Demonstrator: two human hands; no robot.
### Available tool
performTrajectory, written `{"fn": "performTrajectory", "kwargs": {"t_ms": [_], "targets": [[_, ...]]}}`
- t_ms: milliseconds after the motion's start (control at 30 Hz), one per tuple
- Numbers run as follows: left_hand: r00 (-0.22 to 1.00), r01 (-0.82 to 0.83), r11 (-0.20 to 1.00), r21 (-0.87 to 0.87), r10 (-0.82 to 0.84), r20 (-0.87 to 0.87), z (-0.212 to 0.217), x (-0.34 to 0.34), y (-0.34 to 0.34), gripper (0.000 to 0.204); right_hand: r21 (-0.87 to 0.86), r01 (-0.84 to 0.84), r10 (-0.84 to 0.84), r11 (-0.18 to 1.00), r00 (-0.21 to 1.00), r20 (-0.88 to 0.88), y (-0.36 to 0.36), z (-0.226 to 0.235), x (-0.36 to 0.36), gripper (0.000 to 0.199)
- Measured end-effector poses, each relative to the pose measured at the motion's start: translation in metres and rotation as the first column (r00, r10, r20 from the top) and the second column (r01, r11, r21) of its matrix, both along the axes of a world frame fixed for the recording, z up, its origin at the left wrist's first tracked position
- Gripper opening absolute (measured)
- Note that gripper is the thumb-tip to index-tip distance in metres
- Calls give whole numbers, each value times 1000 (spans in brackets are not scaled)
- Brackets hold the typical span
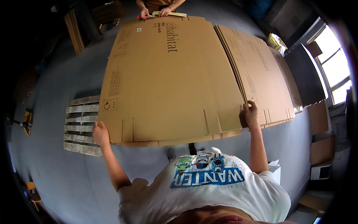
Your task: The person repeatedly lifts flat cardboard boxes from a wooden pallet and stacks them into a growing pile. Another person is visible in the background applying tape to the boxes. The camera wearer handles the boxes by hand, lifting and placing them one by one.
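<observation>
A large flattened cardboard box with dark print lies in front of me, on top of other flat sheets whose edges show at its near side. My left hand is closed around its near left edge, thumb uppermost. At the near right edge, my right hand grips the same box with bent fingers, close to a second stack of flattened cardboard boxes on the right. What lies under the boxes is hidden.
Across the far edge, a co-worker's hands hold a small red-and-white item and a pale yellow-green strip. A wooden pallet lies on the floor at left. Cardboard sheets lean at far left; a dark panel stands by the window.
</observation>
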State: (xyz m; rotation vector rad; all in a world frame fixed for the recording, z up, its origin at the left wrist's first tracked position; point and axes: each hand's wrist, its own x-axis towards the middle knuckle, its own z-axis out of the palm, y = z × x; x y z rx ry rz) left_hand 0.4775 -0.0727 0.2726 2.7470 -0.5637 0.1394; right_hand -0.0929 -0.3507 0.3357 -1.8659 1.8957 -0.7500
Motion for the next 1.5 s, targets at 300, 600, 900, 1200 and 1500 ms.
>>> {"fn": "performTrajectory", "kwargs": {"t_ms": [300, 600, 900, 1200, 1500], "targets": [[996, 62, 980, -188, -73, -51, -26, 65, 11, 31, 213, -89, 60, 973, 988, 141, -9, -66, -2, 53], [994, -76, 995, -64, 81, 72, -25, 22, -13, 37, 182, -45, 4, 982, 975, 220, -12, -92, -19, 53], [992, 99, 978, -182, -81, 100, -32, 37, -5, 35, 291, -25, -118, 956, 879, 463, -10, -49, -8, 51], [695, -28, 744, -667, -465, -549, -6, -104, -46, 30, -39, -39, 48, 999, 957, 285, -80, 66, -170, 52], [284, 306, 473, -826, -874, -395, 0, -492, -240, 30, -240, 237, -274, 942, 952, -138, -153, 74, -623, 55]]}}
